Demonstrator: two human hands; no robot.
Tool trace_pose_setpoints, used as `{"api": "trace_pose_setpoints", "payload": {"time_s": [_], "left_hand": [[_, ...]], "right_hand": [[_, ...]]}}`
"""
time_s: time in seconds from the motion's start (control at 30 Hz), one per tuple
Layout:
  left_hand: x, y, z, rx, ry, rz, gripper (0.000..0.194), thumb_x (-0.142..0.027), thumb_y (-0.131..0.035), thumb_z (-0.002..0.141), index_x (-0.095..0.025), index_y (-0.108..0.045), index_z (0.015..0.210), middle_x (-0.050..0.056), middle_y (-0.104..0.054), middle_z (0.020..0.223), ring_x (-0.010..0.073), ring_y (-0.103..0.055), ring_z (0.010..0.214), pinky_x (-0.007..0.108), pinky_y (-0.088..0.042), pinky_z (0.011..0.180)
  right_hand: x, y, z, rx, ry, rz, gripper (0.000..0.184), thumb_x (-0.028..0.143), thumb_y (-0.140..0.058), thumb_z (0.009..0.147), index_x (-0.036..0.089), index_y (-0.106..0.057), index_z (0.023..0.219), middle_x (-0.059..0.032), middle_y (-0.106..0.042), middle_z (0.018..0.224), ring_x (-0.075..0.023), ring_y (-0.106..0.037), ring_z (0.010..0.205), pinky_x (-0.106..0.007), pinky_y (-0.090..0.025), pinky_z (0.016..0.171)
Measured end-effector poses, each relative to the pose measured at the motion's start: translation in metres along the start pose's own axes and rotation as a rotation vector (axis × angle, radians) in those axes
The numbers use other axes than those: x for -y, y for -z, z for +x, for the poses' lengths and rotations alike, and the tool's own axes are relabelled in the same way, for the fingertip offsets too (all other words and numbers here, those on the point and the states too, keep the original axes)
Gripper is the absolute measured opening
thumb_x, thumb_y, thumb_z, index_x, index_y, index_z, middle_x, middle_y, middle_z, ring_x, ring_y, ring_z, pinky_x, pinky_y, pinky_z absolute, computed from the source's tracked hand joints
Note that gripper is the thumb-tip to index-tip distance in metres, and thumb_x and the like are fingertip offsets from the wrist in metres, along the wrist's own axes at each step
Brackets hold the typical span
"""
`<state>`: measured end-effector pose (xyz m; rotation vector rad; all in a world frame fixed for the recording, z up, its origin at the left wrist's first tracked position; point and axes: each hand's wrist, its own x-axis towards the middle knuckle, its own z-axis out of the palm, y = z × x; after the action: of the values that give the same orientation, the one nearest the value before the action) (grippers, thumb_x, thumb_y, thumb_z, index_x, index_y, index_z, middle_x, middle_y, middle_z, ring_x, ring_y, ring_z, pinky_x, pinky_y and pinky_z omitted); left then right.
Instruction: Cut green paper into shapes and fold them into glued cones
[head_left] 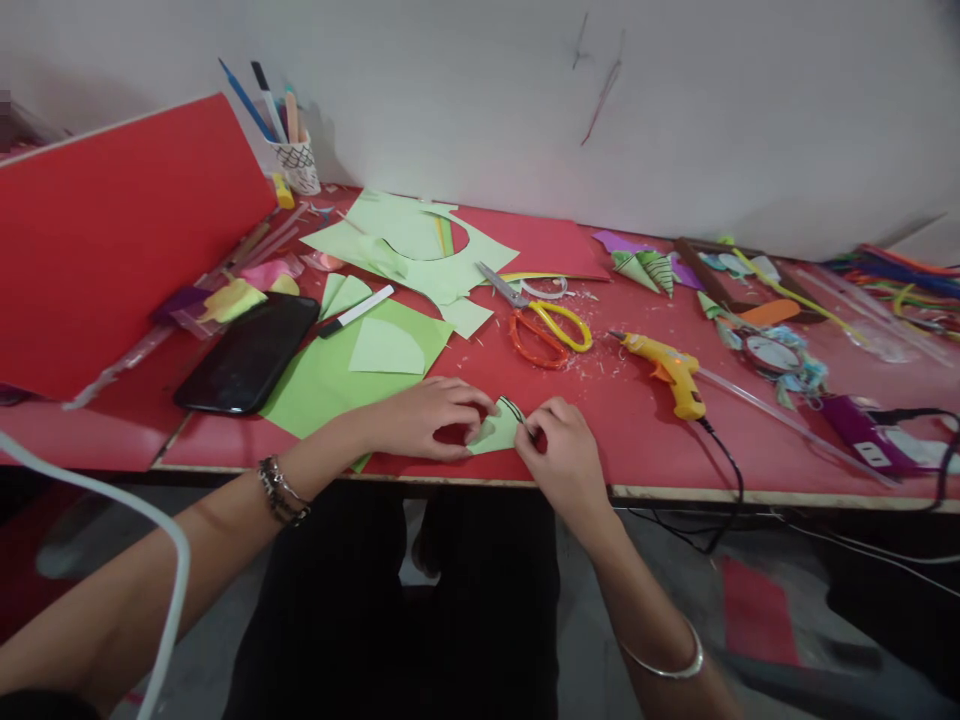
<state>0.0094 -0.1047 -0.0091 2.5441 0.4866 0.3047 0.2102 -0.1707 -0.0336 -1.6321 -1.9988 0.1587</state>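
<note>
Two bare hands at a small marked paper piece (498,428), red tabletop (480,385).

Left to right: black phone (251,355), lying flat; left hand (424,418), fingertips pinching the piece's left edge; the piece, pale green with dark lines, near the table's front edge; right hand (562,455), pinching its right edge; yellow glue gun (664,368), on its side.

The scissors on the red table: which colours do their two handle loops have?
One loop is yellow, the other orange-red; best seen in the head view.
</note>
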Motion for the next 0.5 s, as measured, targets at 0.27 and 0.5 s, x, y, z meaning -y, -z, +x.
{"api": "trace_pose_setpoints", "payload": {"time_s": [0.27,0.5], "left_hand": [[-0.0002,0.0022,-0.0010,0.033,-0.008,0.027,0.015,-0.031,-0.053,0.077,-0.021,-0.056,0.089,0.004,-0.050,0.120,0.0201,-0.044,0.109,0.034,-0.032,0.092],[0.0007,0.0022,-0.0016,0.045,-0.044,0.067,0.028,-0.030,-0.049,0.080,-0.031,-0.055,0.108,0.002,-0.048,0.123,0.0194,-0.044,0.108,0.035,-0.032,0.093]], "right_hand": [[0.0019,-0.0006,-0.0023,-0.030,-0.062,0.024,0.021,0.018,-0.049,0.075,0.019,-0.039,0.057,-0.0015,-0.043,0.067,-0.0150,-0.040,0.066,-0.029,-0.033,0.061],[0.0042,0.0009,-0.0022,-0.024,-0.070,-0.004,0.012,0.016,-0.046,0.076,0.020,-0.044,0.064,-0.0033,-0.045,0.071,-0.0169,-0.040,0.068,-0.030,-0.033,0.062]]}}
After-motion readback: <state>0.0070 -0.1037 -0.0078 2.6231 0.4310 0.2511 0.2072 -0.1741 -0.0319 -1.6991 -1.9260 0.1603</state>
